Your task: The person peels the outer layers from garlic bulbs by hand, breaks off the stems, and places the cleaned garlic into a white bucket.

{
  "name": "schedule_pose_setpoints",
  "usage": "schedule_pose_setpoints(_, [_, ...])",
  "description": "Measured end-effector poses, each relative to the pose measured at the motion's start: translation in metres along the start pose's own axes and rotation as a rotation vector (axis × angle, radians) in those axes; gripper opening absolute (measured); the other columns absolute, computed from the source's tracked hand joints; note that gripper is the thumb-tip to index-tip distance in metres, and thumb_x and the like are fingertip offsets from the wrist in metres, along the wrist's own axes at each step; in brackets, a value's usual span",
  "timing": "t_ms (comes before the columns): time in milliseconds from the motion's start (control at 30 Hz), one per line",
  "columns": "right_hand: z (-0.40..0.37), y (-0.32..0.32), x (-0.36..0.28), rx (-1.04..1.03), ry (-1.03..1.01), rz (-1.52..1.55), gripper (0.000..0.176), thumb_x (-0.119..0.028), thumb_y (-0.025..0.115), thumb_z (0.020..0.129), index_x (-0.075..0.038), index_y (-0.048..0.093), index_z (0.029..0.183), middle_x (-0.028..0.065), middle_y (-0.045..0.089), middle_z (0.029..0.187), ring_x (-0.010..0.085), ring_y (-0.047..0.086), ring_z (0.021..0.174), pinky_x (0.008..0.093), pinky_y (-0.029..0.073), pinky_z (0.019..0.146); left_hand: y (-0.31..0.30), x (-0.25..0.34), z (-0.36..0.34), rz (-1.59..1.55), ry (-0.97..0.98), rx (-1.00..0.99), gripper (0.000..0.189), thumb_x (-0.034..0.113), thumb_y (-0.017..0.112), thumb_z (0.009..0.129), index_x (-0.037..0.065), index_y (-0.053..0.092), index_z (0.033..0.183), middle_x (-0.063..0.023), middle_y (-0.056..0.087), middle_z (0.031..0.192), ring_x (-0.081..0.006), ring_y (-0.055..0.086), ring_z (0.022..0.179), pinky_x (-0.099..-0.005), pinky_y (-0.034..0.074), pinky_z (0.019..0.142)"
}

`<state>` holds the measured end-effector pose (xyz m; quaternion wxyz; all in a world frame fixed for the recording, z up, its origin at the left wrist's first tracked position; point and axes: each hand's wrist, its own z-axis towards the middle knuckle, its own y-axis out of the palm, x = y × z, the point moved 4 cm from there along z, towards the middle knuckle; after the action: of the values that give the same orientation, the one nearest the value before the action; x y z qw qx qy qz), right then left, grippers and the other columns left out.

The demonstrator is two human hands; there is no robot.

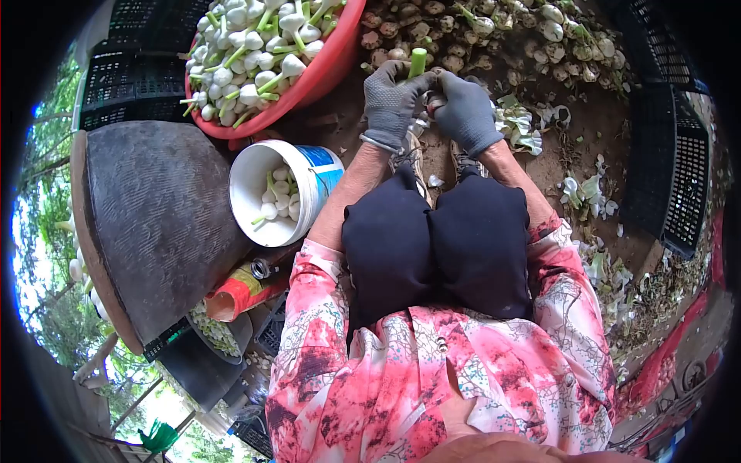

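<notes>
My left hand, in a grey glove, is closed around a garlic bulb whose cut green stem points up between my hands. The bulb itself is mostly hidden by the gloves. My right hand, gloved too, has its fingers closed at the other side of the stem, with something small and reddish at its fingertips that I cannot make out. Both hands are close together above my shoes. Unpeeled garlic bulbs lie on the ground beyond them, and pale peelings are scattered to the right.
A red basin of white garlic stands at the upper left. Below it are a white bucket with several bulbs and a large dark tub. Black crates stand at the right. A red bag lies beside the bucket.
</notes>
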<state>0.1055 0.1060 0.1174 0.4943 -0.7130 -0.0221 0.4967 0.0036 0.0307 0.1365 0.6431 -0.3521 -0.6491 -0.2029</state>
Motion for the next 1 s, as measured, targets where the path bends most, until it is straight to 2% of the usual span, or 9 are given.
schedule_pose_setpoints(100, [0.004, 0.006, 0.011, 0.001, 0.061, 0.022, 0.025, -0.027, 0.066, 0.075, -0.008, 0.059, 0.089, 0.019, 0.064, 0.079, 0.0356, 0.063, 0.077, 0.0443, 0.049, 0.068, -0.007, -0.02, 0.008, -0.254, -0.056, -0.034, 0.02, 0.013, 0.071, 0.079, -0.002, 0.062, 0.089, -0.0053, 0.064, 0.079, -0.0099, 0.059, 0.067, -0.0236, 0.05, 0.061])
schedule_pose_setpoints(267, [-0.001, 0.011, 0.032, -0.024, 0.198, 0.421, 0.022, -0.01, 0.059, 0.075, -0.002, 0.06, 0.095, 0.0149, 0.065, 0.079, 0.0236, 0.064, 0.072, 0.0312, 0.05, 0.068, -0.016, -0.034, 0.011, -0.737, -0.201, -0.027, 0.016, 0.008, 0.061, 0.086, -0.002, 0.058, 0.098, -0.0072, 0.063, 0.088, -0.0184, 0.064, 0.079, -0.0324, 0.056, 0.075])
schedule_pose_setpoints(367, [-0.004, 0.02, 0.025, 0.121, -0.071, 0.775, 0.023, -0.006, 0.059, 0.074, -0.001, 0.061, 0.097, 0.0153, 0.066, 0.084, 0.0219, 0.065, 0.076, 0.0305, 0.051, 0.072, -0.016, -0.053, 0.013, -0.639, -0.203, 0.077, 0.015, 0.008, 0.062, 0.085, 0.0, 0.06, 0.098, -0.0061, 0.063, 0.088, -0.0181, 0.064, 0.078, -0.0315, 0.055, 0.074])
schedule_pose_setpoints(400, [-0.009, 0.012, 0.011, 0.006, 0.071, 0.778, 0.025, -0.004, 0.058, 0.073, 0.0, 0.061, 0.098, 0.0137, 0.066, 0.088, 0.0218, 0.065, 0.08, 0.03, 0.051, 0.075, -0.016, -0.054, 0.012, -0.619, -0.226, 0.069, 0.015, 0.007, 0.064, 0.083, 0.0, 0.061, 0.097, -0.0049, 0.063, 0.086, -0.0173, 0.064, 0.076, -0.0301, 0.055, 0.072])
schedule_pose_setpoints(533, [0.003, 0.017, 0.013, 0.058, 0.012, 0.688, 0.021, -0.005, 0.059, 0.076, -0.001, 0.062, 0.096, 0.0115, 0.066, 0.085, 0.0175, 0.064, 0.077, 0.029, 0.051, 0.071, -0.008, -0.043, 0.009, -0.461, -0.127, 0.03, 0.016, 0.013, 0.065, 0.084, 0.001, 0.061, 0.095, -0.0045, 0.063, 0.083, -0.0174, 0.064, 0.073, -0.0289, 0.055, 0.069])
schedule_pose_setpoints(633, [-0.002, 0.017, 0.027, -0.03, 0.245, 0.803, 0.017, -0.006, 0.059, 0.078, -0.002, 0.063, 0.094, 0.0091, 0.066, 0.083, 0.0122, 0.061, 0.072, 0.0267, 0.051, 0.066, -0.017, -0.032, 0.006, -0.796, -0.172, 0.084, 0.022, 0.018, 0.068, 0.083, 0.002, 0.061, 0.097, -0.0063, 0.064, 0.082, -0.0171, 0.063, 0.066, -0.0286, 0.055, 0.064])
schedule_pose_setpoints(767, [-0.011, 0.057, 0.074, -0.075, 0.249, 0.729, 0.011, -0.009, 0.06, 0.083, -0.002, 0.063, 0.091, 0.0014, 0.061, 0.077, 0.0063, 0.053, 0.07, 0.0213, 0.043, 0.061, -0.02, -0.042, 0.013, -0.869, -0.185, 0.02, 0.031, 0.028, 0.056, 0.091, 0.001, 0.06, 0.105, -0.0101, 0.063, 0.094, -0.0217, 0.062, 0.087, -0.0369, 0.053, 0.079])
schedule_pose_setpoints(900, [-0.008, 0.027, 0.031, -0.031, 0.101, 0.867, 0.012, -0.003, 0.059, 0.08, -0.001, 0.06, 0.092, 0.0022, 0.061, 0.077, 0.0069, 0.052, 0.07, 0.0208, 0.042, 0.064, -0.005, -0.061, 0.012, -1.178, -0.566, -0.066, 0.029, 0.031, 0.057, 0.089, 0.004, 0.059, 0.099, -0.0114, 0.064, 0.091, -0.0268, 0.063, 0.086, -0.0416, 0.053, 0.078])
schedule_pose_setpoints(1000, [-0.007, 0.034, 0.039, -0.232, -0.021, 0.338, 0.023, -0.001, 0.059, 0.076, -0.005, 0.063, 0.098, 0.0083, 0.064, 0.082, 0.0139, 0.059, 0.076, 0.0255, 0.046, 0.068, -0.022, -0.066, 0.017, -1.26, -0.489, 0.076, 0.027, 0.031, 0.06, 0.087, 0.005, 0.059, 0.093, -0.0109, 0.064, 0.083, -0.0283, 0.065, 0.081, -0.0433, 0.054, 0.073])
